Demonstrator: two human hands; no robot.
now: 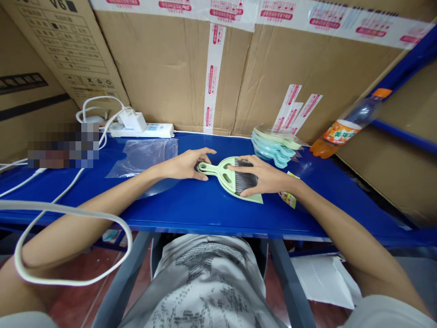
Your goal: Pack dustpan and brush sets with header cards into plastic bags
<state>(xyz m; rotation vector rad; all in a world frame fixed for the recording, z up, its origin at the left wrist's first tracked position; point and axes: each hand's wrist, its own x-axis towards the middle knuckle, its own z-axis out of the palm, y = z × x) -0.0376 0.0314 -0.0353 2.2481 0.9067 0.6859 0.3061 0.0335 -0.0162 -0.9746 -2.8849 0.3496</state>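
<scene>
Head view, as it reaches me at my remote post: I see a pale green dustpan (254,198) lying on the middle of the blue surface (205,214), with a dark-bristled brush (244,179) nested on it, the two handles together and pointing left. The left hand (182,165) is unclenched, its thumb and forefinger spread to either side of the handle ends; I cannot tell whether its curled fingers touch them. The right hand (268,175) lies across the bristles, fingers towards the far edge and thumb towards the near one; I cannot tell whether it grasps the brush or merely rests there. Just beside the right wrist I note a small printed packet (289,200), partly covered by the arm. Behind that hand lies a stack of wrapped green and blue pieces (273,148), and farther right a bottle (344,130) with an orange cap appears tilted. Beyond the left forearm I find a clear plastic bag (146,157), with a white power strip (160,130) behind it, near the cardboard (164,68).
</scene>
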